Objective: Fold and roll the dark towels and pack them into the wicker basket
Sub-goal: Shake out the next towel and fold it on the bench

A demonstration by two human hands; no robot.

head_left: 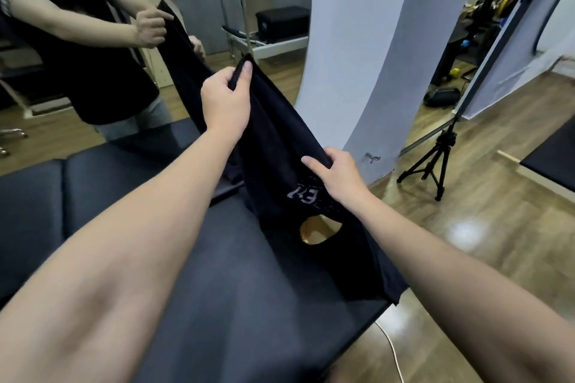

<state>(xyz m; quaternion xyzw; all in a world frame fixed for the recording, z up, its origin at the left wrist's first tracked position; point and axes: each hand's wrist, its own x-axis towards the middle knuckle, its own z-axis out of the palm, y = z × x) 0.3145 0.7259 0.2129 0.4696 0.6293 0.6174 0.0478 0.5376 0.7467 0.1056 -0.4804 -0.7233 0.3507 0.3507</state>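
A dark towel (273, 134) with pale lettering is held stretched above a black padded table (217, 274). My left hand (225, 99) pinches its upper edge between thumb and fingers. My right hand (337, 172) grips the lower right edge near the lettering. The towel's bottom drapes onto the table and over its right edge. A mirror (93, 40) behind the table reflects a person holding the same towel. No wicker basket is in view.
The table has a face hole (317, 232) partly covered by the towel. A white backdrop (373, 56) hangs to the right. A black tripod (432, 162) stands on the wooden floor (466, 227), and a white cable (392, 348) lies by the table.
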